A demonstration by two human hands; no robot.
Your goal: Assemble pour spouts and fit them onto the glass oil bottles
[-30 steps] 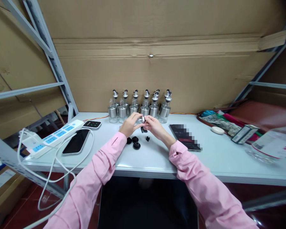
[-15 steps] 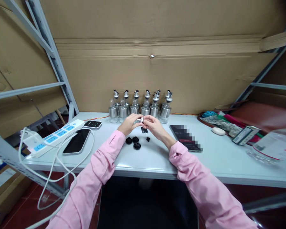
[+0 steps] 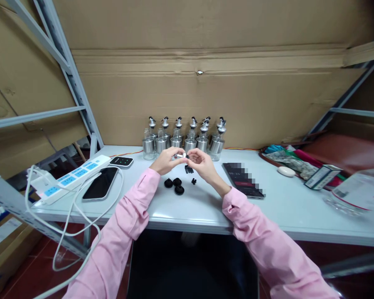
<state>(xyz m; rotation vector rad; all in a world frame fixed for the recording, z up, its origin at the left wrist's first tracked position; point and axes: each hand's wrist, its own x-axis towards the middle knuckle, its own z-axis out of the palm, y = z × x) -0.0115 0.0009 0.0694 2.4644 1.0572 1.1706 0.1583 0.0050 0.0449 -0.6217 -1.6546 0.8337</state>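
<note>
Over the table, my left hand [image 3: 167,160] is closed on a small shiny silver pourer part [image 3: 180,156], pinched between thumb and fingers. My right hand [image 3: 203,162] meets it from the other side, its fingertips pinched around a small dark piece [image 3: 187,157] at the end of the silver part; the fingers partly cover it. Below the hands lie small black lever pieces [image 3: 188,169], a smaller black piece [image 3: 193,181] and three round black stoppers [image 3: 179,189]. Just behind stand glass bottles with steel sleeves [image 3: 176,142], several topped with silver and black pourers [image 3: 193,122].
To the left are a white power strip [image 3: 77,176] with looping cables, a black phone [image 3: 100,184] and a small black device [image 3: 121,162]. A dark phone [image 3: 243,179] lies right of my hands. Farther right are a white oval object [image 3: 286,171] and a small box [image 3: 322,177].
My left hand has shifted slightly left, and the silver part has turned to lie more sideways. My right fingers remain at its end, now with a dark piece showing there.
</note>
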